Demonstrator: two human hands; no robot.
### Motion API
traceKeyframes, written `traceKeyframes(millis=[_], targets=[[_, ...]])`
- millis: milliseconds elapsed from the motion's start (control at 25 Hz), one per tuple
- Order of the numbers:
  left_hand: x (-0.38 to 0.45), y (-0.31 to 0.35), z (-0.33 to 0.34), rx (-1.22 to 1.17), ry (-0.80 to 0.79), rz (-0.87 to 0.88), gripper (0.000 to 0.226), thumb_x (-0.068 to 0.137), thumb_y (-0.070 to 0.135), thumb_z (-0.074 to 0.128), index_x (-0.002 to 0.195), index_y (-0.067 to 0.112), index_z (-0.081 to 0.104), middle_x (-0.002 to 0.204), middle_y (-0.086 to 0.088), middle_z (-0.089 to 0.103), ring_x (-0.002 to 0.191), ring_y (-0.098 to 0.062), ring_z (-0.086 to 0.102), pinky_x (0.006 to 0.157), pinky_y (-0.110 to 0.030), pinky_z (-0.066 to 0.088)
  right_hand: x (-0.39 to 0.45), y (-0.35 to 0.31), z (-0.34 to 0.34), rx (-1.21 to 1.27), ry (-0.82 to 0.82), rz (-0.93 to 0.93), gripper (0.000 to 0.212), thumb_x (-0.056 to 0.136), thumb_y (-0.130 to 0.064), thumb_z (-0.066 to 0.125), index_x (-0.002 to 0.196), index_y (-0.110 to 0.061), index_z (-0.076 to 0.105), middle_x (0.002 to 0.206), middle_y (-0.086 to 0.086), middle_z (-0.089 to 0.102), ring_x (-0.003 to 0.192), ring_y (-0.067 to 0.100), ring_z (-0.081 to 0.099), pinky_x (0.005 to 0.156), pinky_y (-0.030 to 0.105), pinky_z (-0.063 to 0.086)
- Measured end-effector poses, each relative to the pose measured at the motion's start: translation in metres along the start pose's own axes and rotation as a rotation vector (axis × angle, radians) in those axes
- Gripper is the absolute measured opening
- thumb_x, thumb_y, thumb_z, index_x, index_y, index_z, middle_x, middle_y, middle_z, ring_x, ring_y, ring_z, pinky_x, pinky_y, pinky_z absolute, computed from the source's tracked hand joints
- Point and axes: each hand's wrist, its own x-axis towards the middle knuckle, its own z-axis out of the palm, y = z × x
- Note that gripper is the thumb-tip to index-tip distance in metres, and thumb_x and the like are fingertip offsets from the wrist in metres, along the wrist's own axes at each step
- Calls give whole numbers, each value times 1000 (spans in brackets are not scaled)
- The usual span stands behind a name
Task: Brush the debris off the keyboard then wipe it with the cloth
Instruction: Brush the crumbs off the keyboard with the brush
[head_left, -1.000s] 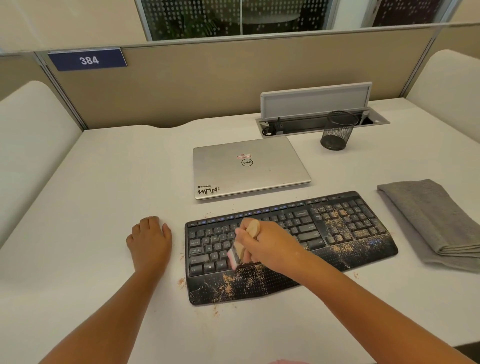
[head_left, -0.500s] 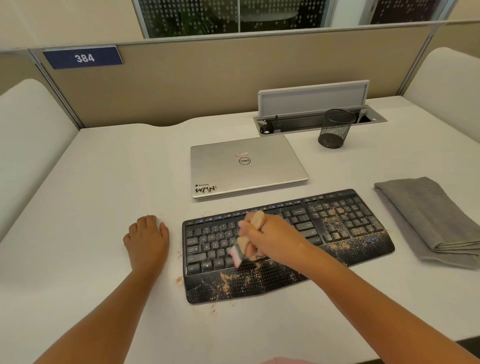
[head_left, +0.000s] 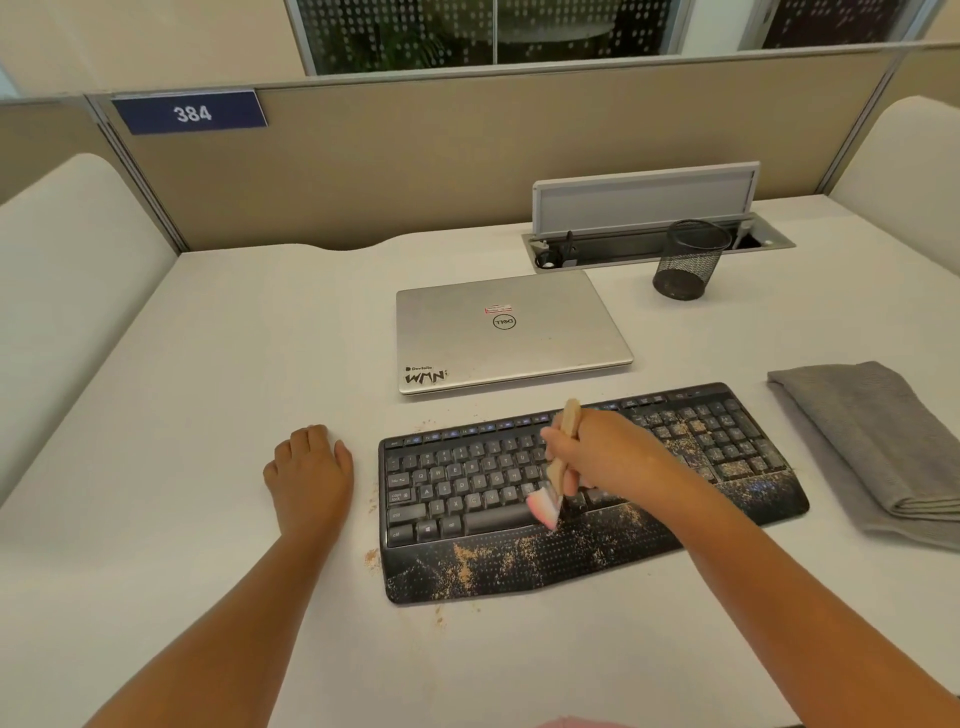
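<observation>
You were in the brushing step: your right hand (head_left: 597, 457) gripped the brush (head_left: 558, 470) by its wooden handle, bristles down on the keyboard (head_left: 467, 499) near the spacebar row. Your left hand (head_left: 311, 473) rested on the desk (head_left: 234, 364) just beside the keyboard's left end, fingers loosely curled and holding nothing. The left keys looked mostly clean, but debris (head_left: 467, 564) lay thick on the palm rest and over the right-hand keys, so I judged the brushing about half done and wiping not yet due.

The next move called for strokes carrying the grit across the palm rest and off the near edge, then work on the number pad. The cloth (head_left: 872, 441) lay folded near the keyboard's right end, so sweeping rightward risked soiling it. The laptop (head_left: 514, 332) sat close behind. Open desk lay to the left and in front, the better way to push.
</observation>
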Motion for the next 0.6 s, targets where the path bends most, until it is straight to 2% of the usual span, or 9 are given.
traceKeyframes(millis=[80, 160, 280, 440, 520, 600], targets=[[0, 0, 0, 5, -4, 5, 46, 84, 30, 28, 95, -2, 59, 88, -22, 60, 80, -40, 56, 66, -47, 43, 5, -4, -1, 159, -35, 1, 40, 101, -38, 33, 86, -16, 63, 69, 1, 68, 52, 7, 54, 61, 23, 49], [0, -2, 1, 3, -5, 4, 46, 84, 30, 28, 95, -2, 59, 88, -22, 60, 80, -41, 56, 67, -48, 43, 4, -11, 7, 212, -71, -44, 37, 100, -39, 35, 87, -19, 63, 68, 0, 67, 46, 0, 49, 55, 17, 41], [0, -1, 0, -7, -29, 6, 48, 84, 31, 27, 97, -2, 59, 91, -22, 60, 83, -41, 56, 69, -49, 43, -1, -7, 10, 91, -12, -50, 42, 100, -43, 31, 87, -21, 64, 68, -4, 68, 51, -1, 52, 61, 19, 42], [0, -2, 1, -5, -38, 2, 49, 84, 32, 28, 100, -2, 59, 93, -22, 61, 86, -42, 56, 72, -50, 43, -10, 11, -3, -60, 77, 47, 52, 101, -44, 27, 79, -15, 64, 67, -2, 69, 66, 12, 64, 79, 31, 51], [0, -2, 1, -6, -51, -4, 48, 84, 31, 29, 103, -2, 59, 95, -22, 61, 87, -42, 56, 73, -50, 43, -14, 14, -7, -157, 118, 87, 54, 101, -42, 26, 72, -14, 61, 72, 1, 70, 70, 15, 66, 80, 33, 51], [0, -2, 2, 0, -45, -17, 43, 85, 28, 33, 104, -2, 58, 95, -22, 61, 88, -42, 56, 73, -50, 43, -17, 12, -11, -222, 165, 103, 53, 101, -41, 24, 77, -13, 61, 75, 3, 70, 71, 17, 66, 78, 33, 51]])
